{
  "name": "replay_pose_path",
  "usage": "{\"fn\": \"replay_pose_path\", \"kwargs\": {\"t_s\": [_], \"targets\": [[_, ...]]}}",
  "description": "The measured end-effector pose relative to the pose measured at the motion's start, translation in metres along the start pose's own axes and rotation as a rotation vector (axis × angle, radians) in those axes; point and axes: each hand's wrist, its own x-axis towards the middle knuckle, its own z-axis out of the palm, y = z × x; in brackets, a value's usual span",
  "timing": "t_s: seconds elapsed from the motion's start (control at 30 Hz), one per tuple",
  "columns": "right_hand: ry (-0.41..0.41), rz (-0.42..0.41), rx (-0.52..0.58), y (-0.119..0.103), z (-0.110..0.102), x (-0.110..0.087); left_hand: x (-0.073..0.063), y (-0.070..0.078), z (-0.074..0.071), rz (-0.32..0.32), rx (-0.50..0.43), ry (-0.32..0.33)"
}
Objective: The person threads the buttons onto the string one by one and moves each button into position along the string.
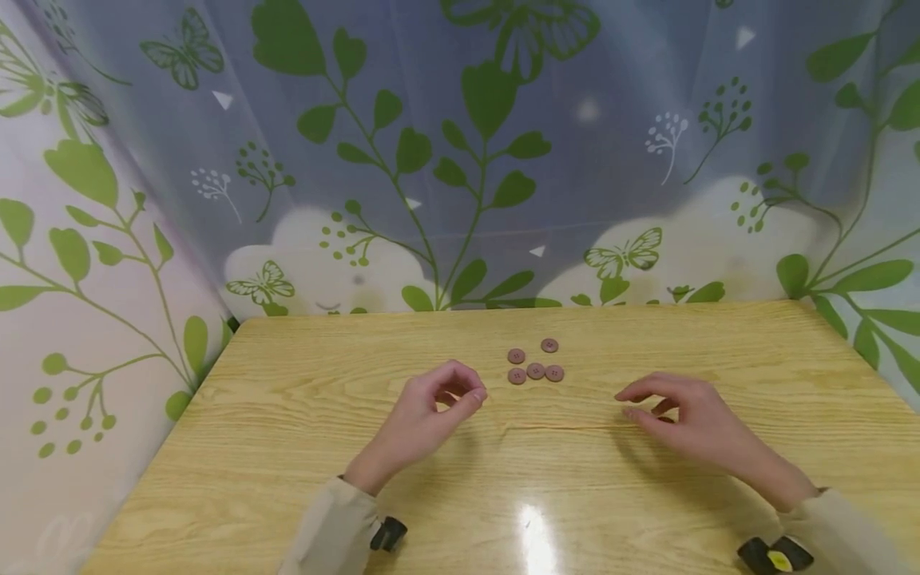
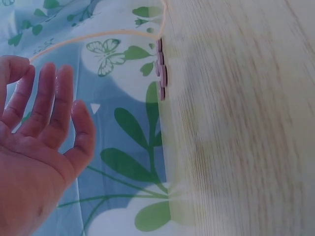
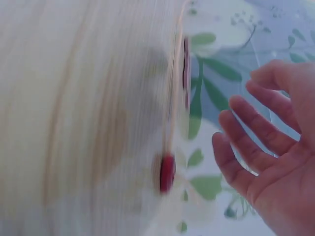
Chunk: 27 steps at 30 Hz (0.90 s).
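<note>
My left hand (image 1: 424, 419) pinches the end of a thin tan cord (image 2: 93, 35) between thumb and index fingertip, its other fingers loosely bent. From there the cord droops to the table and runs across it toward my right hand (image 1: 693, 415). That hand hovers above the table with relaxed, bent fingers, a gap between thumb and index, holding nothing. Below it, a red button-like disc (image 3: 167, 173) sits at the cord's other end in the right wrist view; the right hand mostly hides it in the head view. Several brown four-hole buttons (image 1: 535, 371) lie flat beyond and between the hands.
The wood-grain table (image 1: 287, 447) extends under both hands. A curtain (image 1: 402, 96) printed with leaves and butterflies hangs along its back edge and both sides. Black straps (image 1: 388, 533) circle the wrists over beige sleeves (image 1: 334, 527).
</note>
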Motion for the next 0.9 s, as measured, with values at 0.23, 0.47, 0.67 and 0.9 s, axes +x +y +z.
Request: {"fn": "replay_pose_path", "kwargs": {"t_s": [0.23, 0.47, 0.67, 0.9], "targets": [[-0.021, 0.061, 0.168, -0.022, 0.021, 0.013, 0.002, 0.001, 0.005, 0.002, 0.006, 0.002], [-0.017, 0.029, 0.252, -0.038, 0.04, 0.025, 0.003, 0.001, 0.008, 0.017, 0.002, 0.004], [-0.002, 0.035, 0.303, -0.049, 0.054, 0.034, 0.004, 0.002, 0.009, 0.004, -0.001, 0.002], [0.007, 0.071, 0.322, -0.059, 0.067, 0.043, 0.004, 0.002, 0.011, 0.013, 0.0, 0.007]]}}
